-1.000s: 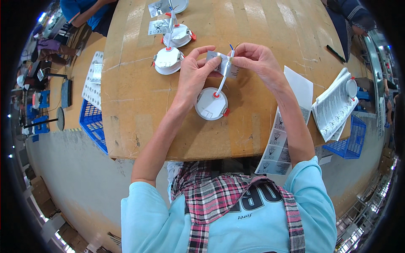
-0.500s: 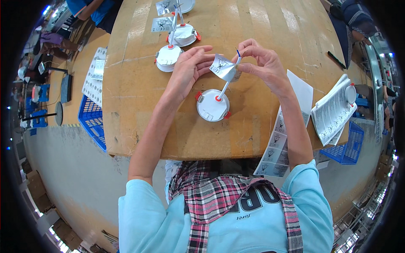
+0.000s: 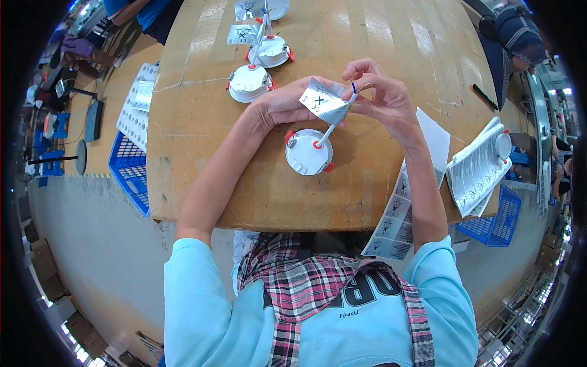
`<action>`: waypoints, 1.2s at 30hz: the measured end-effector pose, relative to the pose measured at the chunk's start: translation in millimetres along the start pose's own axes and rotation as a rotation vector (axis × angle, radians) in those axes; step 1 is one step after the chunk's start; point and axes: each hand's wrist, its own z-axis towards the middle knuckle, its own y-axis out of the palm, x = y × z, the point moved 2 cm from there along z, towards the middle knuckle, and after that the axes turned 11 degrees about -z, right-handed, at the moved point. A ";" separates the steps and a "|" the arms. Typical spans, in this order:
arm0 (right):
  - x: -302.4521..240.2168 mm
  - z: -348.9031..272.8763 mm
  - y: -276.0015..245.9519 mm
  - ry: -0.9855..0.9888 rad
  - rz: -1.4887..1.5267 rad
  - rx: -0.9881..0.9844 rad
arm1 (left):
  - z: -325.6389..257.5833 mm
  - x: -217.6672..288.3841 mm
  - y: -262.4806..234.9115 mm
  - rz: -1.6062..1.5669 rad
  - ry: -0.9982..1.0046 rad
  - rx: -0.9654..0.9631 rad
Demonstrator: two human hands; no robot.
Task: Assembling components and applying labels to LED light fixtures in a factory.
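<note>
A round white downlight (image 3: 309, 154) with red-tipped spring clips lies on the table in front of me, its white cable (image 3: 328, 133) rising from a red grommet. Around the upper cable a silver label (image 3: 324, 101) is wrapped like a flag. My left hand (image 3: 292, 101) is closed on the label from the left, most of its fingertips hidden behind it. My right hand (image 3: 384, 101) pinches the cable beside the label's edge, below the blue wire end. Just beyond my left hand stand more downlights, a near one (image 3: 247, 84) and another (image 3: 271, 54), with labelled cables upright.
A strip of silver labels (image 3: 394, 211) hangs over the near table edge under my right forearm. A stack of label sheets (image 3: 477, 168) lies at the right, a black pen (image 3: 485, 96) beyond it. Blue baskets (image 3: 129, 171) flank the table. Other people are at the far sides.
My left hand has moved right and closed onto the label, which was held at its cable side by my right hand. The downlight stays in place.
</note>
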 end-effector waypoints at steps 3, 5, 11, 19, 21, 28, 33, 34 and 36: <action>1.6 -1.4 -2.0 0.024 0.037 0.027 | 0.0 5.2 11.1 0.058 0.034 0.027; 1.6 -0.8 -3.8 0.030 0.017 0.041 | -0.8 7.0 6.7 0.094 0.059 0.051; 4.0 -1.6 -2.6 0.046 -0.130 0.115 | -13.4 16.5 5.3 0.170 0.133 0.235; -0.9 -1.8 5.5 0.241 -0.079 0.189 | -22.0 14.7 11.3 0.231 0.264 0.307; -1.4 -2.0 6.1 0.259 -0.068 0.207 | -20.8 13.5 11.7 0.239 0.298 0.335; -1.0 -2.8 4.8 0.319 -0.010 0.260 | -18.7 18.6 14.6 0.311 0.292 0.364; -3.4 -1.5 6.6 0.296 0.014 0.260 | -16.7 20.8 17.7 0.359 0.304 0.418; -1.9 -1.8 6.9 0.286 0.036 0.273 | -15.5 20.0 19.6 0.358 0.304 0.420; 2.2 -3.0 7.2 0.277 0.058 0.284 | -14.2 18.0 22.3 0.353 0.332 0.467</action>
